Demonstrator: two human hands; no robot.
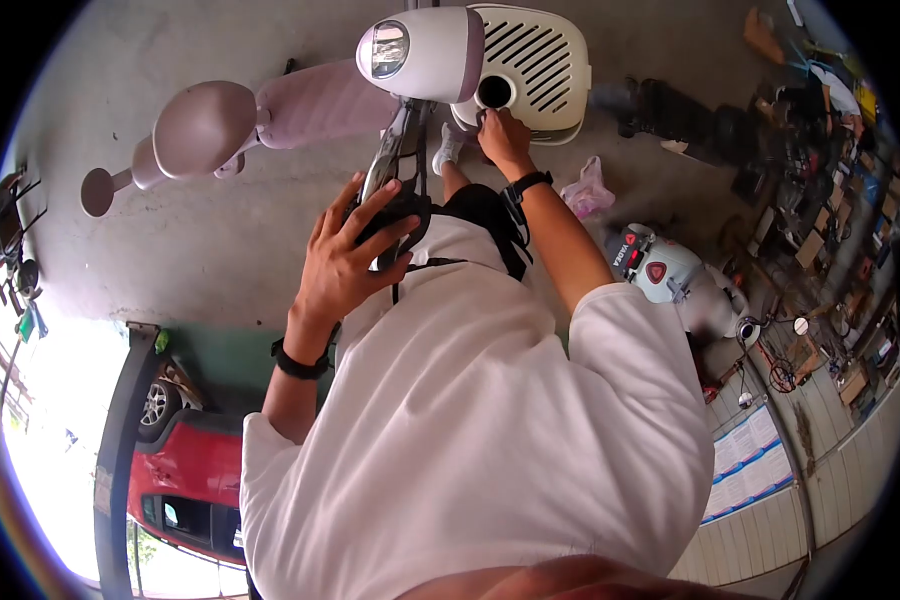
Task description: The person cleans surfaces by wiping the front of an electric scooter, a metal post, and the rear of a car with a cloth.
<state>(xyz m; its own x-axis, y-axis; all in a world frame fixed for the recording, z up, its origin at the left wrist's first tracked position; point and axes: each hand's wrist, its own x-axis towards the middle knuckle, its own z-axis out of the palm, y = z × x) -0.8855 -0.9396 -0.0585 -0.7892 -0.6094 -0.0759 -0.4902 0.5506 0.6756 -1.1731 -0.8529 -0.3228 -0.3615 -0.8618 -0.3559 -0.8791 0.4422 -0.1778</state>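
Note:
My left hand (348, 245) lies with spread, bent fingers over a black curved part (410, 215) whose kind I cannot make out. A glossy strip and black cords run from that part up to a pale lilac housing (435, 55) with a clear headlight (390, 48). My right hand (505, 138) has its fingers curled at the near edge of a slotted cream plastic basket (562, 60), just below its round dark opening (495, 92). Whatever those fingertips grip is hidden. Each wrist wears a black band.
Left of the housing stands a lilac scooter seat (205, 125) with a ribbed panel (320, 105). A pink plastic bag (588, 190) lies on the floor. Another scooter (660, 265) is at right, near cluttered boxes (810, 245). A red car (185, 460) stands behind, at lower left.

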